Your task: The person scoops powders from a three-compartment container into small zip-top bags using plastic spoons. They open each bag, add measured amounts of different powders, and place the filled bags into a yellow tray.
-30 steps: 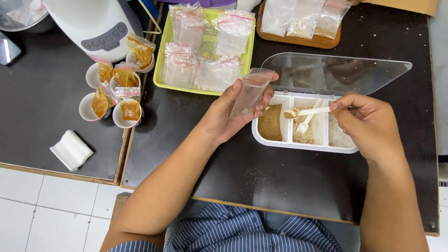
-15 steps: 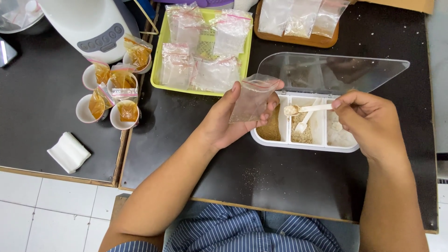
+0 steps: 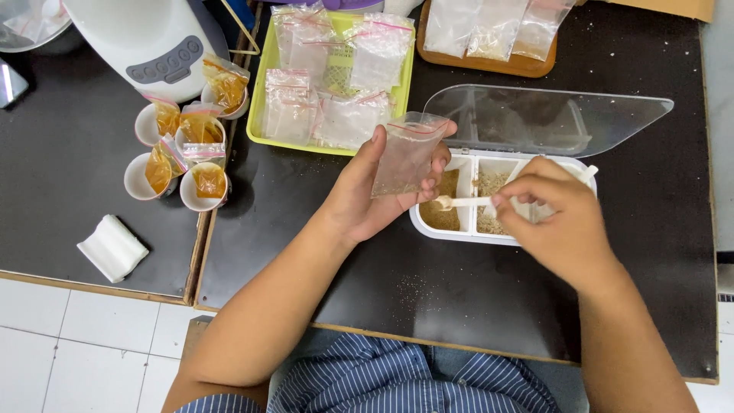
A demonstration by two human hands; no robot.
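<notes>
My left hand (image 3: pixel 365 195) holds a small clear zip bag (image 3: pixel 404 155) upright, mouth open, with a little powder at its bottom. My right hand (image 3: pixel 556 218) grips a small white spoon (image 3: pixel 457 203) whose bowl points left, just below the bag and over the white three-part spice box (image 3: pixel 451 233). The box holds brown powder on the left and pale grains in the middle. Its clear lid (image 3: pixel 547 118) stands open behind it.
A yellow-green tray (image 3: pixel 264 115) holds several filled clear bags. Small white cups (image 3: pixel 200 187) with bags of orange powder stand at left, by a white appliance (image 3: pixel 149 34). A wooden tray (image 3: pixel 489 63) with bags sits at the back. A white folded cloth (image 3: pixel 112 247) lies near the front left.
The spoon has come out of the box's compartments and moved left toward the bag. My left hand has raised the bag a little and turned it more upright.
</notes>
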